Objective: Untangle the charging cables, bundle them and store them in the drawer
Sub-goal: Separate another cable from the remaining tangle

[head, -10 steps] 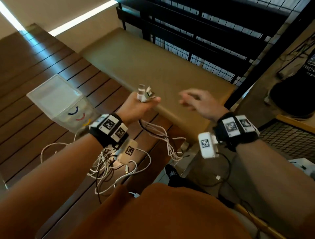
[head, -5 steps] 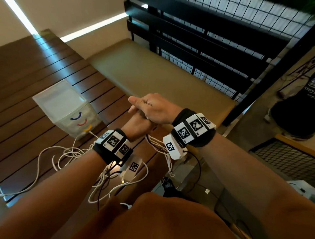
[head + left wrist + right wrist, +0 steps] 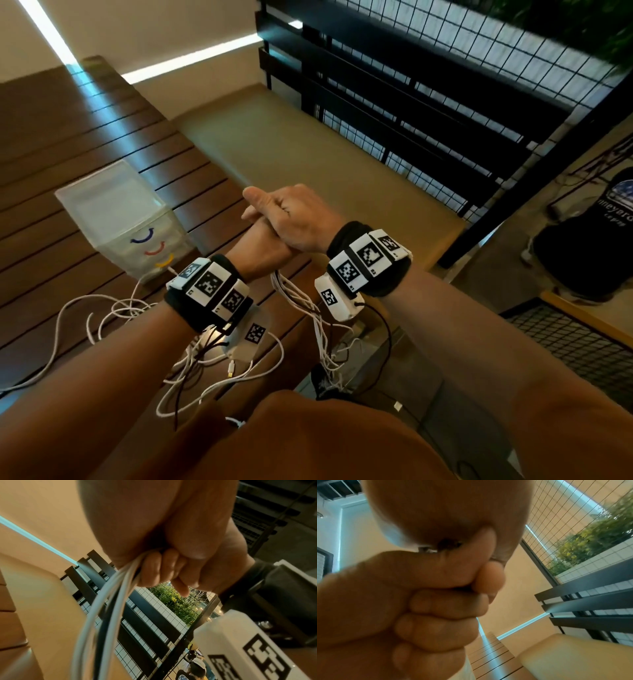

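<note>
Several white charging cables (image 3: 301, 301) hang from my left hand (image 3: 263, 246), raised above the near edge of the wooden table. In the left wrist view the cables (image 3: 109, 588) leave the curled left hand (image 3: 128, 520) as a bunch. My right hand (image 3: 294, 219) is wrapped over the top of the left, fingers curled. In the right wrist view this right hand (image 3: 428, 601) is a closed fist, with a metal plug tip (image 3: 426, 550) showing by the thumb. More cable lies in a loose tangle (image 3: 120, 308) on the table. The translucent drawer unit (image 3: 113, 212) stands at the left, drawers closed.
The brown slatted table (image 3: 68, 154) runs left. A beige bench (image 3: 308, 154) lies beyond it, and a black mesh railing (image 3: 445, 85) behind that. A black bag (image 3: 582, 240) sits at the right. Thin black wires trail from my wrist cameras.
A second ago my hands were apart, with the plug ends sticking up from my left hand. My right hand has since come across and closed over them.
</note>
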`<state>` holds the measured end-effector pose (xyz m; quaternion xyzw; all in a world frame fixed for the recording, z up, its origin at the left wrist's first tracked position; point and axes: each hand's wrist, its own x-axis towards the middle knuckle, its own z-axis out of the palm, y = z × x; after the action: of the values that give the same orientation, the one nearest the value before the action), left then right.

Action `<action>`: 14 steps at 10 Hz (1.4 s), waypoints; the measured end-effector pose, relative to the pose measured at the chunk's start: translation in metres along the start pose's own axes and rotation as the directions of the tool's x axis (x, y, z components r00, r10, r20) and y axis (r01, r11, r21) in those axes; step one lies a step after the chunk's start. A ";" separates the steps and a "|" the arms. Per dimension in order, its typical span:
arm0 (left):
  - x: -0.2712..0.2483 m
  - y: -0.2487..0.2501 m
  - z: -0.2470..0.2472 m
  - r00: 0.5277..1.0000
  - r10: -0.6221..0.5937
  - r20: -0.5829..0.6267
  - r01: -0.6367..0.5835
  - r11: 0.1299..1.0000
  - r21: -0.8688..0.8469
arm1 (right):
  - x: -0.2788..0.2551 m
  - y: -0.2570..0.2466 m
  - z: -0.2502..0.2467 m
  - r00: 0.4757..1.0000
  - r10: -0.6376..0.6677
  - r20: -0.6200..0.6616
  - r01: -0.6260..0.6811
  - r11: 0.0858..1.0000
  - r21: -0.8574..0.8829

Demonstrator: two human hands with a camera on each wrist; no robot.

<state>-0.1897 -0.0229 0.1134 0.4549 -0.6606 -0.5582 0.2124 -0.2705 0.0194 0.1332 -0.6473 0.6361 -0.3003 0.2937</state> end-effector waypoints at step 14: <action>-0.140 -0.179 -0.167 0.659 -0.552 -0.511 -0.279 0.451 -0.848 | 0.031 0.002 0.207 0.433 -0.150 0.889 0.036 0.988 0.149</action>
<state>0.0762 0.0101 0.0264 0.5166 -0.0808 -0.5960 0.6094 -0.1142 -0.0121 -0.0021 -0.7250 0.3302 0.0388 0.6032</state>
